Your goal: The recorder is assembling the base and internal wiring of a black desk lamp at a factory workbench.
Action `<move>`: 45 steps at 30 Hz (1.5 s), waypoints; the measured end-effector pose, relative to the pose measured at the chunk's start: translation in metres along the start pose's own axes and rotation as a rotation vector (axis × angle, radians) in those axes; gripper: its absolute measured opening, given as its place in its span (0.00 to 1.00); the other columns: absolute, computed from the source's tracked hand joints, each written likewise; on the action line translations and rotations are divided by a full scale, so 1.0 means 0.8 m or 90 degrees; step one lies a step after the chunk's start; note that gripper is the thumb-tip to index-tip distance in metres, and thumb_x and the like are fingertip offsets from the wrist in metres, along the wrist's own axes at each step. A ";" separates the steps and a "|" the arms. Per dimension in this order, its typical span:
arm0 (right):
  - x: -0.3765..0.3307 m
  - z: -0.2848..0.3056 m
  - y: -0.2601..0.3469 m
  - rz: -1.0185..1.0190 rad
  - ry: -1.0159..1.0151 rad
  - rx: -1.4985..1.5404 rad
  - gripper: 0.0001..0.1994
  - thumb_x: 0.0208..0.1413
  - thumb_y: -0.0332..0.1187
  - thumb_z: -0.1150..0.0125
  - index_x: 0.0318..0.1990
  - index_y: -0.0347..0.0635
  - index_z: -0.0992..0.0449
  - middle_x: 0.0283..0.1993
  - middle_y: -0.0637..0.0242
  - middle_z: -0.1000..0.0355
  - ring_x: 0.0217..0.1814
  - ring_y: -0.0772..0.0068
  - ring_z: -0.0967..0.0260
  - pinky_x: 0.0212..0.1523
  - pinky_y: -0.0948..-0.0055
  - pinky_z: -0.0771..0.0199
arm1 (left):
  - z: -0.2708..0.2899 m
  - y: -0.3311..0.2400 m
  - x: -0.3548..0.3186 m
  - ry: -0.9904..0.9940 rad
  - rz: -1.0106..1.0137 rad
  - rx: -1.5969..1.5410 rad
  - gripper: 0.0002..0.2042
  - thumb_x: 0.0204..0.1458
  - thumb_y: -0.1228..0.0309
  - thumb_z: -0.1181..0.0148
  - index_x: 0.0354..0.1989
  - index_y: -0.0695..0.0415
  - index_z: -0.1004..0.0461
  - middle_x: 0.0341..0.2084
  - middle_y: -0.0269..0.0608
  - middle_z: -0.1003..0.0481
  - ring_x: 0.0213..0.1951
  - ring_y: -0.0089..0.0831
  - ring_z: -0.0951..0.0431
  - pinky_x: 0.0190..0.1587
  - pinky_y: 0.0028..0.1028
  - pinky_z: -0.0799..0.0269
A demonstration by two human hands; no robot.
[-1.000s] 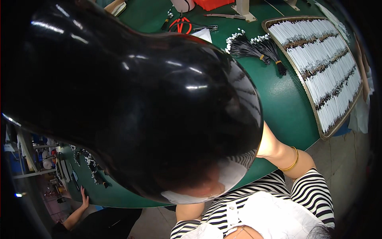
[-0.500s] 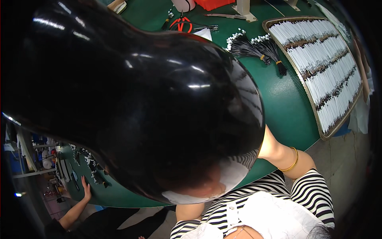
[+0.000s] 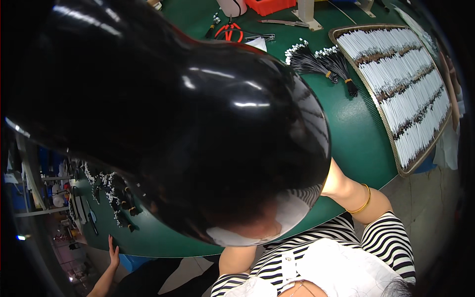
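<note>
Work gently with right hand (image 3: pixel 334 179) partly, left wholly hidden behind the glossy black dome (image 3: pixel 232 143) (no telling either's grip), clear of the bundled wires (image 3: pixel 309 63)

A glossy black hood (image 3: pixel 222 128) fills the middle and left, blocking sight of whatever lies behind it. To its right, a strip of green tabletop (image 3: pixel 354 136) leaves passing room beside the tray (image 3: pixel 395 152). Wire bundles (image 3: pixel 312 64) crowd the strip's upper end; the right hand (image 3: pixel 335 182), mostly hidden, occupies its lower left.
</note>
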State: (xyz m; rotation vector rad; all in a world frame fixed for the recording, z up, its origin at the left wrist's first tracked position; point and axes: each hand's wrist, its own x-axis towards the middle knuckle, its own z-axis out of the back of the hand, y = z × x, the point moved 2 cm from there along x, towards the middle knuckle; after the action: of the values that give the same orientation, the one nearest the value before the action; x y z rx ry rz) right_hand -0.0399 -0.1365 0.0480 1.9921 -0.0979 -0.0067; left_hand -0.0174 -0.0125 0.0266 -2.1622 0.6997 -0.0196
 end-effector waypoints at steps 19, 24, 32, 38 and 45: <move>0.002 -0.030 -0.024 -0.001 -0.065 -0.111 0.08 0.48 0.33 0.55 0.32 0.38 0.36 0.31 0.70 0.38 0.36 0.80 0.42 0.39 0.80 0.45 | 0.011 -0.023 0.000 0.179 0.020 -0.099 0.10 0.44 0.74 0.50 0.35 0.65 0.35 0.31 0.38 0.32 0.33 0.21 0.33 0.37 0.21 0.36; -0.006 -0.027 -0.019 0.033 0.047 -0.099 0.08 0.49 0.35 0.57 0.30 0.40 0.37 0.31 0.70 0.39 0.36 0.80 0.42 0.39 0.80 0.44 | 0.003 -0.030 -0.013 0.236 -0.055 -0.100 0.07 0.44 0.75 0.51 0.33 0.61 0.35 0.28 0.32 0.34 0.33 0.18 0.36 0.38 0.18 0.40; -0.003 -0.014 -0.027 0.024 -0.019 -0.098 0.09 0.51 0.35 0.60 0.31 0.39 0.37 0.34 0.69 0.39 0.36 0.81 0.43 0.39 0.80 0.43 | 0.006 -0.021 -0.007 0.173 -0.047 -0.004 0.09 0.43 0.72 0.50 0.33 0.61 0.36 0.28 0.31 0.35 0.33 0.17 0.37 0.38 0.18 0.41; 0.001 -0.017 -0.024 0.031 0.033 -0.119 0.08 0.50 0.34 0.58 0.31 0.40 0.36 0.33 0.70 0.39 0.36 0.81 0.43 0.38 0.79 0.43 | 0.005 -0.024 -0.011 0.174 -0.056 -0.023 0.07 0.42 0.73 0.50 0.30 0.60 0.36 0.26 0.30 0.36 0.31 0.17 0.37 0.36 0.19 0.40; 0.001 -0.028 -0.023 0.016 -0.045 -0.066 0.06 0.47 0.30 0.54 0.26 0.37 0.37 0.29 0.67 0.37 0.33 0.78 0.41 0.36 0.79 0.42 | 0.007 -0.021 -0.009 0.137 -0.047 -0.009 0.05 0.42 0.72 0.50 0.27 0.59 0.36 0.24 0.29 0.36 0.29 0.16 0.38 0.33 0.18 0.41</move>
State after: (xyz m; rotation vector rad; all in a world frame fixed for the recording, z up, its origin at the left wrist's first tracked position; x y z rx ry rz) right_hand -0.0370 -0.1088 0.0404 1.8877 -0.1646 -0.0657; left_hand -0.0137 0.0032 0.0371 -2.2188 0.7414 -0.2915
